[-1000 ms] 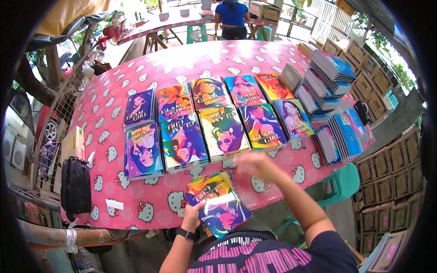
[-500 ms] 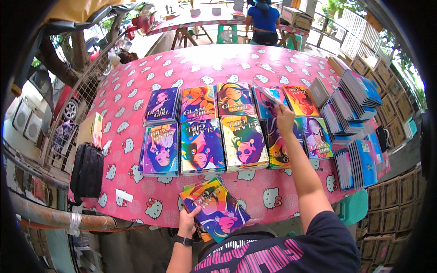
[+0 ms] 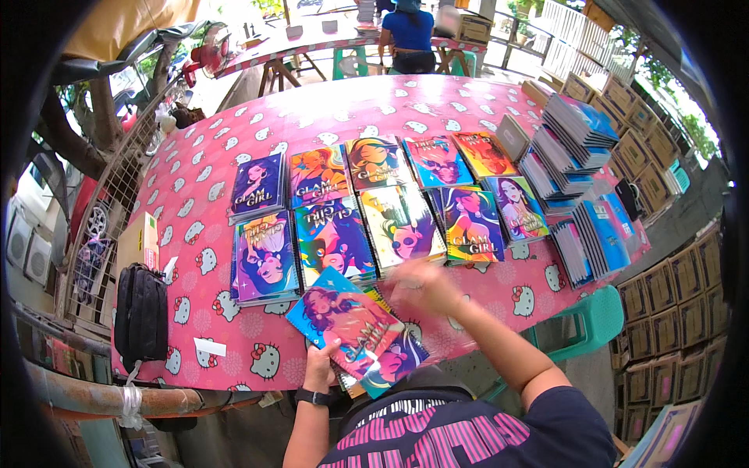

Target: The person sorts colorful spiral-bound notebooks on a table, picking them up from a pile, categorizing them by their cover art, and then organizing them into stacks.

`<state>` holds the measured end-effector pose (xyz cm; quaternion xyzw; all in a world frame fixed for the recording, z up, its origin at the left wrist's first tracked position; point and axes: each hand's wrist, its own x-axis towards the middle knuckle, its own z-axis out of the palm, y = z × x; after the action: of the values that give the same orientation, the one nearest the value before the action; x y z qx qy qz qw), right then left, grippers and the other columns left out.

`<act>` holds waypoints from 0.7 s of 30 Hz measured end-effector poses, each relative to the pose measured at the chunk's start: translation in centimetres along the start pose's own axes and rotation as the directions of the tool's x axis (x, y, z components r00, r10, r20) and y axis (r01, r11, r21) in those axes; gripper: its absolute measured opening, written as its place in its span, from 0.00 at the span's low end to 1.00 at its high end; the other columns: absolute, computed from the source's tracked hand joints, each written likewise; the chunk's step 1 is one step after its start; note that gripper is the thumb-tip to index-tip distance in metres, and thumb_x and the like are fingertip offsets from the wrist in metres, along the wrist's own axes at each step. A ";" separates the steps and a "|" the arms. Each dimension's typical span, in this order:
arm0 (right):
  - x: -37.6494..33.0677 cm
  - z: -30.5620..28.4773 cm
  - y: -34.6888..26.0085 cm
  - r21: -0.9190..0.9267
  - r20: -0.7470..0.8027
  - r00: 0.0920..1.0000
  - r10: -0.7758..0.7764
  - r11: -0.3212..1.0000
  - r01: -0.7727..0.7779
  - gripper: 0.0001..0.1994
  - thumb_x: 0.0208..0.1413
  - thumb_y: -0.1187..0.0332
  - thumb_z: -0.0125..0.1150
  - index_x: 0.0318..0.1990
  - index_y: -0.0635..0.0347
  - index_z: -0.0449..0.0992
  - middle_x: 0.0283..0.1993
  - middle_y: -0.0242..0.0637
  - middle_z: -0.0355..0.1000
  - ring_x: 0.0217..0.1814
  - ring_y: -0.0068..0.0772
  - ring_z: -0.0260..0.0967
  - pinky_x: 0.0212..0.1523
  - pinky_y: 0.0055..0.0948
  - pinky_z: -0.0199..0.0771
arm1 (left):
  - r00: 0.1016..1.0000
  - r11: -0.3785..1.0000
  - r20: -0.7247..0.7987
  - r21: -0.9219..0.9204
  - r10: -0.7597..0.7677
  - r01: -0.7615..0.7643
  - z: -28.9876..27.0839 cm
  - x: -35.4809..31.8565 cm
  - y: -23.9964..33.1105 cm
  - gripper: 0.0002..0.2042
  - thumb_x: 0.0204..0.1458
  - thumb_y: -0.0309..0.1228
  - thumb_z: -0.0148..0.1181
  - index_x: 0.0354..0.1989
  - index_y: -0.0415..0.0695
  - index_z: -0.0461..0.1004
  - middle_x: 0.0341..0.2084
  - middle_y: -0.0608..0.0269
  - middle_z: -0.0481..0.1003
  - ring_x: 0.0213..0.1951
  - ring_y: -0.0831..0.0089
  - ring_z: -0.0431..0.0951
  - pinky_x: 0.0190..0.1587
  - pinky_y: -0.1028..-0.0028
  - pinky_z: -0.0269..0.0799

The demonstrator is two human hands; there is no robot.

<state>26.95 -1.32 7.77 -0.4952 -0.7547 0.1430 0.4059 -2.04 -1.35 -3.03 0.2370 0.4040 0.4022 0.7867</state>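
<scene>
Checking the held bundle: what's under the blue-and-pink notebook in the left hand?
Beneath the top notebook, gripped by the left hand, a purple notebook sticks out at lower right. Most of its cover, and how many lie below, cannot be seen.

open pink tablecloth (image 3: 343,105) across the upper middle, two rows of notebook stacks (image 3: 402,226) barring the centre, piled blue notebooks (image 3: 563,168) walling off the right, black bag (image 3: 142,312) at far left, passable gap between bag and rows
</scene>
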 end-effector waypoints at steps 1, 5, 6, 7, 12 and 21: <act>0.4 -1.8 3.2 -0.274 -0.261 0.963 0.061 0.952 -0.135 0.13 0.46 0.65 0.64 0.40 0.58 0.76 0.37 0.43 0.74 0.39 0.44 0.72 0.43 0.35 0.70 | 0.998 1.000 0.056 0.012 -0.016 0.015 -0.2 -0.2 0.1 0.21 0.43 0.17 0.59 0.48 0.38 0.65 0.40 0.58 0.74 0.41 0.64 0.76 0.46 0.64 0.74; -3.7 -6.3 13.7 -0.670 -0.297 0.760 0.579 0.441 -0.597 0.28 0.55 0.41 0.43 0.62 0.37 0.61 0.69 0.41 0.48 0.71 0.54 0.38 0.62 0.68 0.33 | 0.975 0.996 0.222 0.091 -0.033 0.013 -0.1 -0.4 0.5 0.29 0.38 0.16 0.61 0.53 0.40 0.59 0.43 0.55 0.71 0.43 0.61 0.75 0.45 0.63 0.75; -3.3 -6.8 13.7 -0.637 -0.222 0.773 0.594 0.512 -0.576 0.29 0.54 0.40 0.45 0.61 0.37 0.62 0.69 0.40 0.48 0.72 0.53 0.37 0.62 0.68 0.33 | 0.973 0.994 0.230 0.111 -0.016 -0.011 -0.1 -0.7 0.6 0.31 0.37 0.16 0.61 0.54 0.40 0.57 0.44 0.55 0.71 0.44 0.62 0.75 0.46 0.63 0.75; -2.8 -7.2 13.7 -0.609 -0.148 0.784 0.603 0.569 -0.552 0.30 0.52 0.40 0.48 0.61 0.38 0.62 0.69 0.40 0.48 0.72 0.53 0.36 0.62 0.68 0.33 | 0.961 0.987 0.272 0.160 -0.055 0.011 0.2 -1.3 1.3 0.31 0.41 0.17 0.60 0.56 0.42 0.55 0.45 0.58 0.69 0.47 0.66 0.72 0.49 0.64 0.72; 1.5 -4.6 8.6 -0.549 0.077 0.902 0.425 0.773 -0.317 0.43 0.38 0.43 0.66 0.63 0.47 0.58 0.70 0.43 0.45 0.74 0.49 0.27 0.63 0.66 0.27 | 0.998 0.998 0.065 0.055 -0.008 0.004 0.3 -1.0 0.5 0.23 0.48 0.21 0.57 0.54 0.42 0.58 0.44 0.59 0.70 0.44 0.66 0.73 0.48 0.64 0.72; -2.1 0.2 -0.8 -0.386 0.146 0.988 0.040 0.922 0.020 0.15 0.46 0.67 0.58 0.44 0.56 0.74 0.44 0.39 0.74 0.46 0.40 0.71 0.50 0.38 0.70 | 0.991 0.977 0.128 -0.205 -0.034 0.060 1.9 -1.3 2.4 0.25 0.53 0.41 0.55 0.56 0.42 0.59 0.51 0.54 0.68 0.52 0.59 0.70 0.54 0.59 0.66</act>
<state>26.67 -3.50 7.15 -0.5569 -0.7941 0.0307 0.2415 -2.02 -1.16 0.26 0.1679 0.3154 0.4081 0.8401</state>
